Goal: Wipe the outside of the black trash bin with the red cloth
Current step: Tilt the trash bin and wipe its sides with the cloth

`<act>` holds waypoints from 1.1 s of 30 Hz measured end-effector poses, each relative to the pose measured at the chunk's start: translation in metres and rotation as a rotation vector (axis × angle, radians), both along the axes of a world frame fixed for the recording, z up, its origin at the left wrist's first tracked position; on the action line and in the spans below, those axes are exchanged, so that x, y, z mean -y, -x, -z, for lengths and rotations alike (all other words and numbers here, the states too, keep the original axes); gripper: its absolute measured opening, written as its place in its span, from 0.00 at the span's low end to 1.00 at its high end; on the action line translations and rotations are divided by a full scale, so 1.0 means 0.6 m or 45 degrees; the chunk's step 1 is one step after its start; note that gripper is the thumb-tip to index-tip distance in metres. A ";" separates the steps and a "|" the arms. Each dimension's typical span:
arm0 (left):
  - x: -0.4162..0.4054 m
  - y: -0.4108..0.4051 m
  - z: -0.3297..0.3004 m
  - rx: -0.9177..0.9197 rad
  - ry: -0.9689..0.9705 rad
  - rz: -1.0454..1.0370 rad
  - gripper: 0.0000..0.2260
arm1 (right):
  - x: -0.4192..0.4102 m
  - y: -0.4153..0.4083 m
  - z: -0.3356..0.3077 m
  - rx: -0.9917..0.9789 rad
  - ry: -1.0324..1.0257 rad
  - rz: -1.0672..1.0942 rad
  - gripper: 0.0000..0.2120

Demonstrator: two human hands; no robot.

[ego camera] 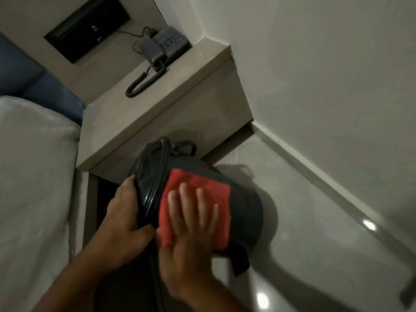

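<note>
The black trash bin (245, 199) is tilted on its side above the floor, its lidded top toward the lower left and its pedal near the bottom. My left hand (122, 218) grips the lid rim. The red cloth (202, 188) lies spread over the bin's upper side wall. My right hand (191, 224) presses flat on the cloth with its fingers spread, slightly blurred. The bin's far side is hidden.
A grey bedside cabinet (171, 104) stands just behind the bin, with a dark corded telephone (165, 45) on top. A bed with pale covers (33, 165) fills the left. A wall with a skirting board (315, 158) runs along the right above a glossy floor (315, 255).
</note>
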State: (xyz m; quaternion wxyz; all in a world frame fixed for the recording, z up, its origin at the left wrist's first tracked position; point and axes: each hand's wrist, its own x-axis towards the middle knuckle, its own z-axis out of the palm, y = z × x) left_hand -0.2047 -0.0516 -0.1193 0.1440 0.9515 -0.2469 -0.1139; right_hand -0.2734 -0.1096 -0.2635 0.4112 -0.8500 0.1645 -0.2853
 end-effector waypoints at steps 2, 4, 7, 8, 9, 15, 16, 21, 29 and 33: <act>0.006 0.006 -0.002 -0.001 -0.030 -0.043 0.50 | -0.028 0.028 0.051 0.082 0.117 -0.004 0.35; 0.008 0.020 -0.001 -0.002 -0.018 -0.043 0.51 | -0.013 0.051 0.099 -0.034 0.045 0.150 0.34; 0.016 0.040 0.008 0.052 -0.097 0.003 0.53 | 0.065 0.045 0.128 -0.385 -0.751 0.564 0.30; 0.022 0.045 0.012 0.086 -0.122 0.013 0.53 | 0.098 0.031 0.121 -0.477 -1.064 0.618 0.28; 0.032 0.047 0.016 0.118 -0.148 0.009 0.53 | 0.123 0.016 0.111 -0.534 -1.257 0.620 0.27; 0.151 0.082 0.085 0.350 -0.340 -0.117 0.54 | 0.148 0.032 0.003 0.038 -1.842 -0.085 0.30; 0.167 0.088 0.096 0.358 -0.378 -0.124 0.54 | 0.163 0.039 -0.003 0.077 -1.933 -0.114 0.32; 0.174 0.069 0.094 0.439 -0.442 0.061 0.56 | 0.269 0.050 0.040 0.068 -2.256 0.236 0.39; -0.006 -0.006 0.037 0.354 -0.937 0.364 0.65 | 0.336 0.059 0.109 0.162 -2.438 0.480 0.38; 0.022 0.002 0.027 0.492 -0.972 0.374 0.54 | 0.330 0.052 0.128 0.147 -2.469 0.454 0.37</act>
